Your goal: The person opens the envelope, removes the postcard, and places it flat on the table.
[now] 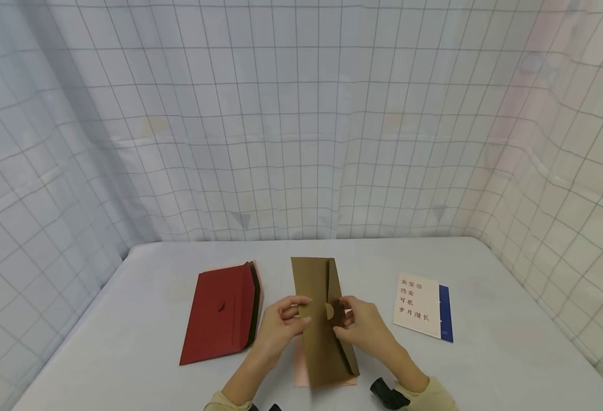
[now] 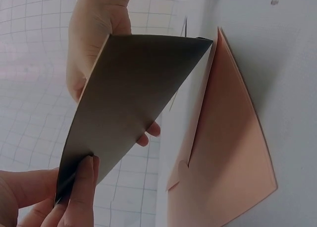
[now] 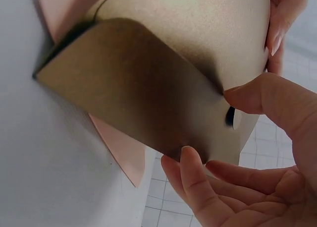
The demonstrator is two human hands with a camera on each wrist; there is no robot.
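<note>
Both hands hold a gold-brown envelope above the table, its long sides running away from me. The left hand pinches its left edge between thumb and fingers. At the right edge, the right hand grips the flap, thumb near a half-round cutout and fingers behind. The flap stands slightly raised from the body. Underneath lies a pink envelope, mostly hidden by the gold-brown one in the head view.
To the left, a red envelope lies over a dark one and a pink edge. At right, a cream card with red characters overlaps a blue card. White gridded curtains surround the white table.
</note>
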